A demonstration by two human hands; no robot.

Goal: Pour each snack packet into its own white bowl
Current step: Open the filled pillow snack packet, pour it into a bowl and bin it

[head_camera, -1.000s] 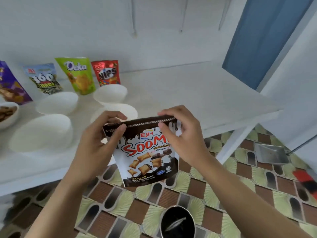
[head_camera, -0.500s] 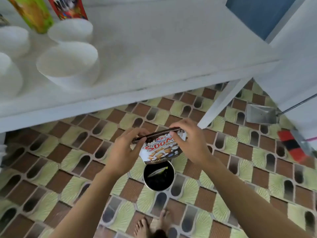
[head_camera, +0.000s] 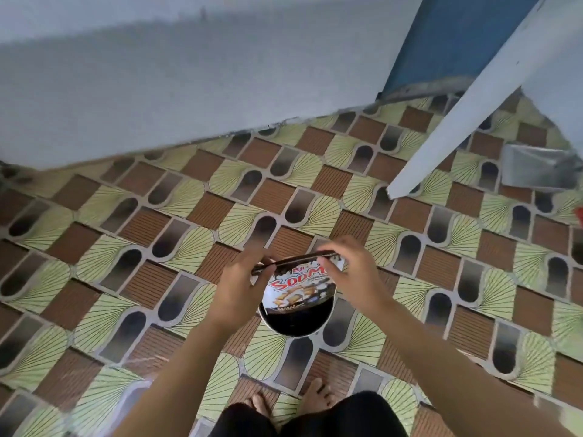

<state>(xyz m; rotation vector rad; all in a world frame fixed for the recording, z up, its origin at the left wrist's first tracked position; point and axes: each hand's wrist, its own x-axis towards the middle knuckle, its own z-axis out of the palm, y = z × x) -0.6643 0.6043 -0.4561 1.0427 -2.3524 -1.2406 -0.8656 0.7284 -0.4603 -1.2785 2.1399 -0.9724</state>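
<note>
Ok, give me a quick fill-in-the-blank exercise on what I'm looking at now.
1. The left hand and right hand pinch the packet at its ____ edge.
2. The packet's big letters are ____.
3. The bin below it stands on the tiled ____.
4. The feet are ____.
Missing: top, red, floor, bare.

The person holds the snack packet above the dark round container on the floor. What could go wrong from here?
1. The left hand and right hand pinch the top edge of the snack packet directly over the dark container. If it tears open suddenly, snacks may fall in, not into a bowl.
2. No white bowl is in view; an opened packet carried to one could spill on the tiled floor near the bare feet.
</note>
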